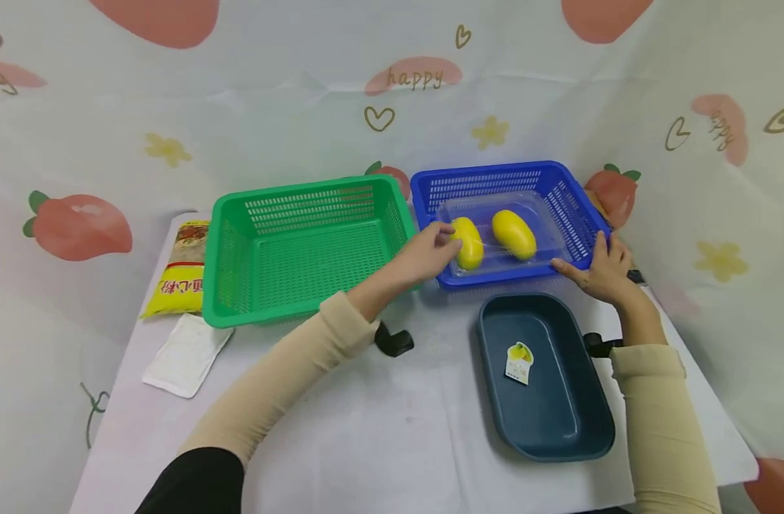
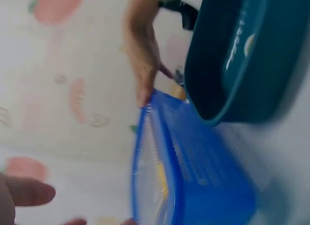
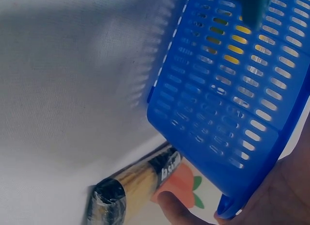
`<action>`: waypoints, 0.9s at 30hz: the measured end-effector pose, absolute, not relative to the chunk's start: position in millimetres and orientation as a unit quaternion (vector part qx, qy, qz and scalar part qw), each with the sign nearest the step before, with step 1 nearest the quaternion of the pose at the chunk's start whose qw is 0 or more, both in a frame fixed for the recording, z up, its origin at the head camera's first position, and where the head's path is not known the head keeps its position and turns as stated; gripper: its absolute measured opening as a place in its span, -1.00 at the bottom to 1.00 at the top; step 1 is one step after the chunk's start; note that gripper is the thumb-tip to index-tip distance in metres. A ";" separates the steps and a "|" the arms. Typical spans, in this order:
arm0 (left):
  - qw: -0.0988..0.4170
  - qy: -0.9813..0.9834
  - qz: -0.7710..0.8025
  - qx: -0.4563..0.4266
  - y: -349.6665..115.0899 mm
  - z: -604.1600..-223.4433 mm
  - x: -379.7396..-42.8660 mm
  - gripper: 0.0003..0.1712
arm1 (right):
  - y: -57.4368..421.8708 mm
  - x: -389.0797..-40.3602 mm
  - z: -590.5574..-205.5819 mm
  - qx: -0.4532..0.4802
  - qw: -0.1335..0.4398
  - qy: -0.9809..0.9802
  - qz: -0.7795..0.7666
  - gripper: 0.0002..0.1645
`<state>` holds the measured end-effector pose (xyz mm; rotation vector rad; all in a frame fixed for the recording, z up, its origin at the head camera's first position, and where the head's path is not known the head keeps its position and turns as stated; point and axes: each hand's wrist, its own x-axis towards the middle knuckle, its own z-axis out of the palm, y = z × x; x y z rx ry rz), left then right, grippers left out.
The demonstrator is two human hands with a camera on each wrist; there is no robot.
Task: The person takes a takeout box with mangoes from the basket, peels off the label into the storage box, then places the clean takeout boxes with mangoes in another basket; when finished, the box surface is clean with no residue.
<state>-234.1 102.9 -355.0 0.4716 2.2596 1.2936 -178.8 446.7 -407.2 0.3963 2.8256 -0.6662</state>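
My left hand (image 1: 427, 251) reaches over the left rim of a blue basket (image 1: 488, 170), its fingertips beside the nearer of two yellow, mango-like fruits (image 1: 467, 244). The other fruit (image 1: 514, 234) lies to its right. Both sit in a clear plastic tray (image 1: 549, 225) inside the basket. In the left wrist view the thumb (image 2: 36, 192) stands apart from the blurred fingertips at the frame's bottom. At the basket's front right corner my right hand (image 1: 600, 275) grips the rim, thumb along the front. The right wrist view shows the slotted basket side (image 3: 218, 104) close to the palm.
A green basket (image 1: 289, 314) stands left of the blue one. In front is a dark teal basin (image 1: 559, 400) with a fruit-picture label (image 1: 519, 363). A yellow food bag (image 1: 183, 271) and white packet (image 1: 188, 357) lie far left. A pack of pale strands (image 3: 138, 186) lies behind the blue basket's right end.
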 end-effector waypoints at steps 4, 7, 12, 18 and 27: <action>0.155 0.858 0.432 0.231 46.3 -358.9 -193.5 -0.53 | 453.2 -174.3 -406.1 0.138 0.106 0.958 -0.229 0.40; 0.069 0.904 0.357 0.227 11.6 -371.8 -167.4 -0.52 | 459.6 -170.8 -404.9 0.137 0.105 0.958 -0.230 0.39; -0.019 0.946 0.244 0.212 -16.8 -398.8 -145.4 -0.48 | 470.9 -164.4 -405.3 0.136 0.105 0.959 -0.226 0.36; -0.062 0.940 0.247 0.226 -20.9 -416.0 -140.9 -0.51 | 479.1 -163.2 -407.8 0.136 0.105 0.960 -0.220 0.35; -0.055 0.929 0.281 0.235 -25.1 -411.9 -146.1 -0.49 | 487.9 -167.3 -399.2 0.133 0.121 0.955 -0.237 0.32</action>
